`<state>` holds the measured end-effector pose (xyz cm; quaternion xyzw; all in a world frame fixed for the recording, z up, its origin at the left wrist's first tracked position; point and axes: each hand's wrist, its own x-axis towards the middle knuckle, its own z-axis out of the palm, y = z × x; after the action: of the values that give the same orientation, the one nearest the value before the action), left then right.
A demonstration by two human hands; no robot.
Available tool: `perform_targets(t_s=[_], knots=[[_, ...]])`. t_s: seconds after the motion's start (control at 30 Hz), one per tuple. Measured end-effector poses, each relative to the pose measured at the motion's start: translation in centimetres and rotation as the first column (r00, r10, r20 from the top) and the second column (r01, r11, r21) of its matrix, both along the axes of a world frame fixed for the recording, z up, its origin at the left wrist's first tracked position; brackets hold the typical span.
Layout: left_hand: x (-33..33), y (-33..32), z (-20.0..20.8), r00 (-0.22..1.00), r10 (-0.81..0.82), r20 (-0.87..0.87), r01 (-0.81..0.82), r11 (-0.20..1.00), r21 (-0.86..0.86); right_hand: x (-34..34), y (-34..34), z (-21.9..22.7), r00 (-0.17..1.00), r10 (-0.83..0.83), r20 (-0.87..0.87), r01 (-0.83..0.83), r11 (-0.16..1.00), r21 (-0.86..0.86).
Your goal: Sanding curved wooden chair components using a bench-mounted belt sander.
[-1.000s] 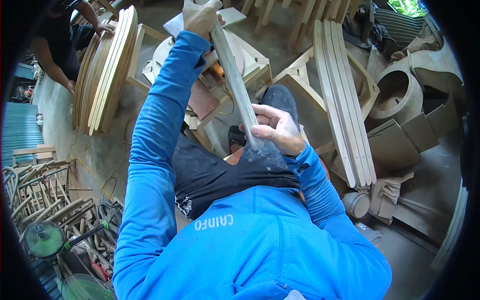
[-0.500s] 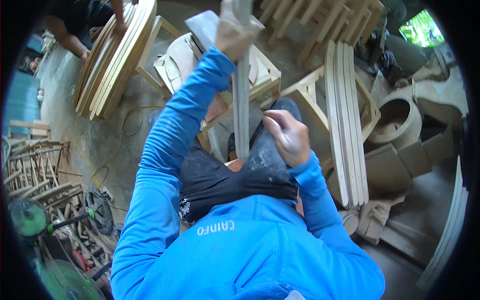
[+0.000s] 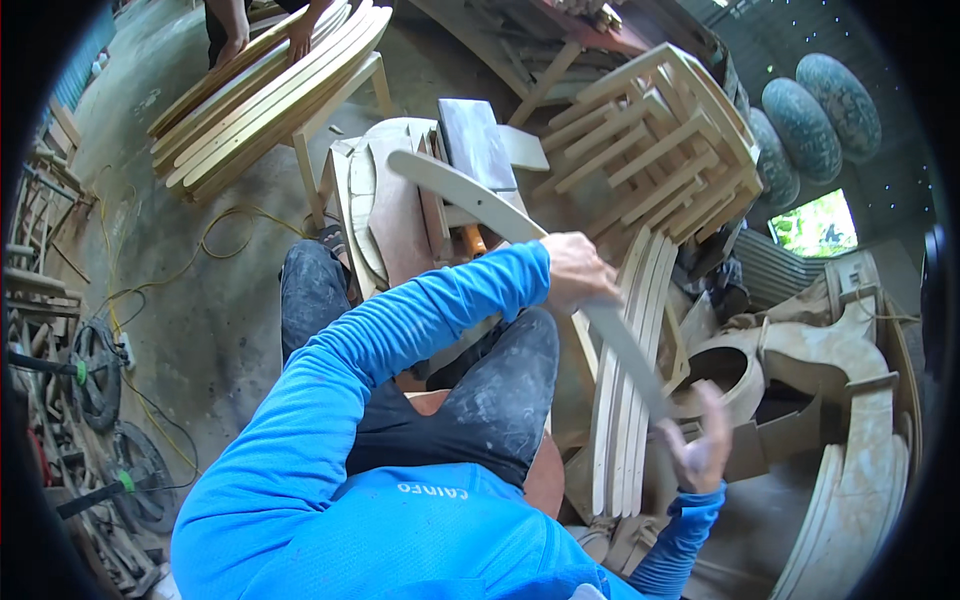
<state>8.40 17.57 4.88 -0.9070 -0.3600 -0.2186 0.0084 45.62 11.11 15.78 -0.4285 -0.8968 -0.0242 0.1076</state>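
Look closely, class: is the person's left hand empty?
No, the left hand is closed around a long wooden slat.

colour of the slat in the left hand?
Slat: pale beige, greyer toward its lower end. Best view: head.

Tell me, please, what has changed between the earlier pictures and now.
The left hand turned the wooden slat from roughly straight ahead to slantwise, near end swinging right. The right hand, gripping it at first, let go and is open beside it. The co-worker's hands stay on the stacked strips.
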Motion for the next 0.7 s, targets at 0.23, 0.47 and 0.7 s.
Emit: perform_targets(t_s=[0.23,0.47,0.7], knots=[[-2.4,2.0,-1.4,0.998,0.01,-0.068,0.002,0.985,0.174,0.8,-5.2,-14.9,0.82,-0.468,-0.33,-0.263,0.203,-0.943],[-10.0,0.9,-1.9,0.883,0.466,0.062,-0.47,0.869,0.157,-10.3,-2.3,-12.1,0.901,-0.161,-0.403,-0.155,0.749,-0.645],[-13.9,4.5,-5.2,0.639,0.767,0.06,-0.726,0.627,-0.282,-20.0,5.1,-16.7,0.91,0.06,-0.41,-0.258,0.855,-0.449]])
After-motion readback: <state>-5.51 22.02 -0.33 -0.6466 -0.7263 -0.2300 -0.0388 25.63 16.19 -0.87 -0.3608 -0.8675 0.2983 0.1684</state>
